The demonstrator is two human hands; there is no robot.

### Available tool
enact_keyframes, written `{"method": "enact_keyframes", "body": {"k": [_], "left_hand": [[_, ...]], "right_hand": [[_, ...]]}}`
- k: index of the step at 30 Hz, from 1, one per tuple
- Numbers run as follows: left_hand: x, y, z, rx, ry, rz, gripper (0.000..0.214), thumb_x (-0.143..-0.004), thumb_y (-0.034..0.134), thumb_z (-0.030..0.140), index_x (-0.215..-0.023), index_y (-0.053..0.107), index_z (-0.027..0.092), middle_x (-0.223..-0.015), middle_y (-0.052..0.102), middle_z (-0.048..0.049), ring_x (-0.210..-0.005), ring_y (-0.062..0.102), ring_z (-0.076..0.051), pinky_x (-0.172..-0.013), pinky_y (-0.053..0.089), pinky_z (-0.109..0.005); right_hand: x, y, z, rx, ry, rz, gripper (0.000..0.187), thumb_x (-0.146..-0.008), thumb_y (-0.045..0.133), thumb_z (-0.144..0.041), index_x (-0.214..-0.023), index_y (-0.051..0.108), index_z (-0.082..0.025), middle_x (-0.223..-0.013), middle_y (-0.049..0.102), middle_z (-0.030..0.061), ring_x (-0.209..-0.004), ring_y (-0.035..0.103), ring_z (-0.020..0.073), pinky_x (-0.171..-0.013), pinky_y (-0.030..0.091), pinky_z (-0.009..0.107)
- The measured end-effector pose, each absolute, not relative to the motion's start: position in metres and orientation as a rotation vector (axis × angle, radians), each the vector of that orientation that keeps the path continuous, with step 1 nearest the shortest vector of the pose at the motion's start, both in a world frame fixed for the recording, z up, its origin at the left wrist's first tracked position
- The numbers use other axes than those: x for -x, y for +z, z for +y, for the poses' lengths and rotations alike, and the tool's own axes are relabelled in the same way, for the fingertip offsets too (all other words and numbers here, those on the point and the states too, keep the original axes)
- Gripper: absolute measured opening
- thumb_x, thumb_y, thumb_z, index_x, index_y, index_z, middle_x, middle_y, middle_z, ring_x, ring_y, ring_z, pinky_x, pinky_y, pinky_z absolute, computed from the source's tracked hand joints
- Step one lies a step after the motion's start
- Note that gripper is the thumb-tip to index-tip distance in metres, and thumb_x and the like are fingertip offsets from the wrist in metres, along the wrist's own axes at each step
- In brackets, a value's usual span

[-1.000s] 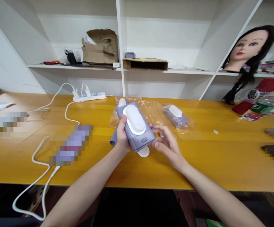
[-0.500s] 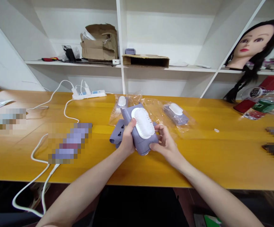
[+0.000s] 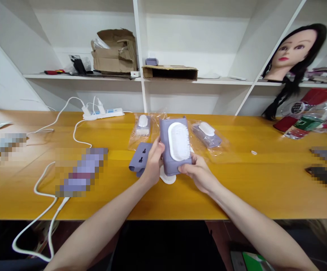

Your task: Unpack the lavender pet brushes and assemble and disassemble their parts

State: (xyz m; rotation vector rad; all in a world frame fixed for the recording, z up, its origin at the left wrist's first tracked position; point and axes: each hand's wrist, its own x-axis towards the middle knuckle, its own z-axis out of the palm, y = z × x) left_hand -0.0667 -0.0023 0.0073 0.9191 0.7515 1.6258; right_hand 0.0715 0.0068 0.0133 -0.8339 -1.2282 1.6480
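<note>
Between my hands, above the table, is a purple plastic box (image 3: pixel 170 168) with a white bristled brush (image 3: pixel 179 142) on the face turned toward me. My left hand (image 3: pixel 152 163) is closed on its left side, thumb along the edge. At the lower right corner my right hand (image 3: pixel 201 173) grips it, thumb on the front; its other fingers are partly hidden behind. A purple piece with dark keyhole-shaped slots (image 3: pixel 138 160) lies beside my left hand. Beneath the box, a white oval bristled part (image 3: pixel 168 178) shows, partly covered.
Two more purple boxes with white tops, one at back left (image 3: pixel 143 127) and one at right (image 3: pixel 207 135), lie in clear plastic. A charging phone (image 3: pixel 82 171), power strip (image 3: pixel 104 114), small white ring (image 3: pixel 254 153) and bottle (image 3: pixel 304 126) are on the table. Shelves stand behind.
The purple box has turned more upright and moved slightly right and up between my hands. The white oval part beneath now shows more. The whole view has shifted a little.
</note>
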Motion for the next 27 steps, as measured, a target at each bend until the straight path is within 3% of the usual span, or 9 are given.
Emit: {"method": "enact_keyframes", "body": {"k": [5, 10, 15, 21, 23, 27], "left_hand": [[0.062, 0.0, -0.006, -1.241, 1.457, 0.773, 0.073, -0.073, 0.064, 0.026, -0.14, 0.036, 0.025, -0.136, 0.051, -0.0087, -0.128, 0.046, -0.03, -0.104, 0.039, -0.043], [0.069, -0.001, -0.004, -1.374, 1.455, 0.844, 0.089, -0.066, 0.062, 0.013, -0.146, 0.025, 0.025, -0.137, 0.047, -0.0097, -0.126, 0.044, -0.031, -0.102, 0.04, -0.045], [0.072, 0.002, -0.002, -1.307, 1.415, 0.864, 0.094, -0.065, 0.065, 0.011, -0.147, 0.024, 0.029, -0.111, 0.062, -0.0077, -0.087, 0.062, -0.025, -0.08, 0.052, -0.042], [0.073, 0.008, -0.003, -1.241, 1.335, 0.813, 0.097, -0.065, 0.07, 0.013, -0.149, 0.024, 0.03, -0.086, 0.069, -0.0039, -0.05, 0.059, -0.017, -0.063, 0.053, -0.04], [0.074, 0.008, -0.003, -1.227, 1.323, 0.821, 0.094, -0.063, 0.07, 0.014, -0.147, 0.029, 0.029, -0.087, 0.07, -0.0043, -0.055, 0.063, -0.02, -0.067, 0.054, -0.042], [0.075, 0.007, -0.001, -1.198, 1.385, 0.851, 0.089, -0.059, 0.072, 0.013, -0.141, 0.041, 0.028, -0.103, 0.07, -0.0054, -0.09, 0.067, -0.029, -0.084, 0.053, -0.044]], "right_hand": [[-0.075, 0.011, 0.013, 0.878, 1.558, -1.203, 0.035, -0.054, 0.075, -0.017, -0.086, 0.062, -0.018, -0.072, 0.064, -0.001, -0.062, 0.055, 0.0137, -0.063, 0.042, 0.028], [-0.075, 0.014, 0.011, 0.743, 1.627, -1.283, 0.04, -0.065, 0.076, -0.032, -0.1, 0.059, -0.021, -0.08, 0.065, 0.0, -0.067, 0.056, 0.0139, -0.066, 0.044, 0.028], [-0.076, 0.013, 0.009, 0.684, 1.717, -1.298, 0.044, -0.076, 0.067, -0.043, -0.114, 0.052, -0.026, -0.085, 0.066, -0.0006, -0.066, 0.061, 0.0154, -0.071, 0.047, 0.032], [-0.078, 0.008, 0.011, 0.74, 1.67, -1.379, 0.049, -0.078, 0.06, -0.044, -0.12, 0.044, -0.025, -0.074, 0.063, -0.0025, -0.06, 0.062, 0.0173, -0.067, 0.045, 0.035], [-0.078, 0.007, 0.011, 0.776, 1.649, -1.406, 0.046, -0.078, 0.058, -0.043, -0.118, 0.045, -0.025, -0.072, 0.062, -0.0031, -0.056, 0.06, 0.016, -0.064, 0.043, 0.034], [-0.079, 0.004, 0.015, 0.875, 1.572, -1.422, 0.036, -0.075, 0.059, -0.041, -0.107, 0.052, -0.025, -0.073, 0.058, -0.0034, -0.055, 0.053, 0.0133, -0.057, 0.038, 0.03]]}}
